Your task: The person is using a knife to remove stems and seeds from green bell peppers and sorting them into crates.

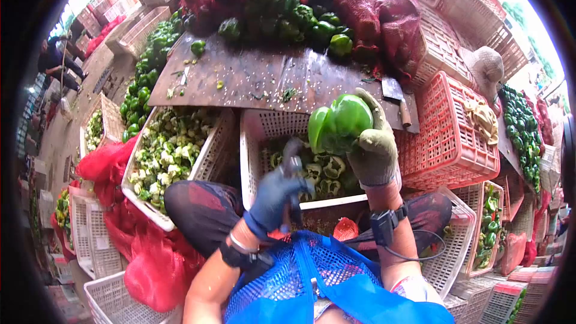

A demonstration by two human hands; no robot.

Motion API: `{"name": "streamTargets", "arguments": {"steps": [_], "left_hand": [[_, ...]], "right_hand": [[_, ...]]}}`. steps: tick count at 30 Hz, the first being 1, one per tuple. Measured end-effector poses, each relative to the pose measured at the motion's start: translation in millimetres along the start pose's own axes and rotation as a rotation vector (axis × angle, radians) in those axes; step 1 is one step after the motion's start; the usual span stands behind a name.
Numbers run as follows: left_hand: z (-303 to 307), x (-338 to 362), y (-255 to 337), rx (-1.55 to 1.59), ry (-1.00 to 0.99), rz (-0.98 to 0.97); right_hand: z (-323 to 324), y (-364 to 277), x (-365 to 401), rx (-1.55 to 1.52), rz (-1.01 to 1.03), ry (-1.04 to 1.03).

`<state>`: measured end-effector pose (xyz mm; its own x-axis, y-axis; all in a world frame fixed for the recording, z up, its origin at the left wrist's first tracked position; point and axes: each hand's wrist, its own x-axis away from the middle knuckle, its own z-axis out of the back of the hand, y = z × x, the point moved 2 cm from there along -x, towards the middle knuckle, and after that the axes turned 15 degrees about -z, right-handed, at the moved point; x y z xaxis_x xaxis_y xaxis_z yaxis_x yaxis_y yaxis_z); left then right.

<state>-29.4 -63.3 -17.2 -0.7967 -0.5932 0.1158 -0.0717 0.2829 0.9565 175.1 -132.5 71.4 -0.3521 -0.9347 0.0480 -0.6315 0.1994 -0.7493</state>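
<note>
My right hand (375,150), in a grey-green glove, grips a large green bell pepper (343,123) above a white crate (246,168). Its fingers wrap the pepper's right side, with the thumb at the front. Cut green pepper pieces (333,169) lie inside that crate. My left hand (277,195), in a dark blue glove, is left of the pepper and apart from it, over the crate's near edge. Its fingers look curled round a dark, upright thing, which motion blur keeps me from naming.
Beyond the crate is a board (240,84) strewn with seeds, bearing a cleaver (393,90) and whole peppers (288,18) spilling from red mesh sacks (384,12). A crate of pepper cores (171,156) stands left, a red crate (447,138) right. Another person (60,63) stands far left.
</note>
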Motion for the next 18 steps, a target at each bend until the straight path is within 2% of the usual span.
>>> {"name": "streamTargets", "arguments": {"steps": [2,4,7,10,11,12,14,16,17,18], "left_hand": [[-10,-7,65,0.233,0.041,-0.147],[-11,-15,92,0.251,0.05,-0.183],[-15,-23,103,0.16,0.114,-0.275],[-19,-21,95,-0.052,0.166,-0.368],[-16,-25,75,-0.249,0.187,-0.572],[-18,-22,74,-0.262,0.16,-0.592],[-17,-18,82,-0.209,0.145,-0.494],[-11,-17,90,-0.07,0.189,-0.249],[-8,-23,82,-0.044,0.236,-0.281],[-5,-32,77,-0.174,0.298,-0.385]], "right_hand": [[6,13,-7,0.073,-0.065,-0.055],[1,28,-15,0.108,-0.124,-0.107],[-11,17,-12,0.634,-0.067,0.043],[-15,22,5,0.318,-0.291,0.098],[-22,24,11,0.184,-0.286,0.098],[-16,26,11,0.274,-0.256,0.132],[-6,31,10,0.388,-0.196,0.159],[0,35,10,0.439,-0.158,0.138],[5,37,8,0.511,-0.109,0.145],[7,36,7,0.542,-0.129,0.142]]}}
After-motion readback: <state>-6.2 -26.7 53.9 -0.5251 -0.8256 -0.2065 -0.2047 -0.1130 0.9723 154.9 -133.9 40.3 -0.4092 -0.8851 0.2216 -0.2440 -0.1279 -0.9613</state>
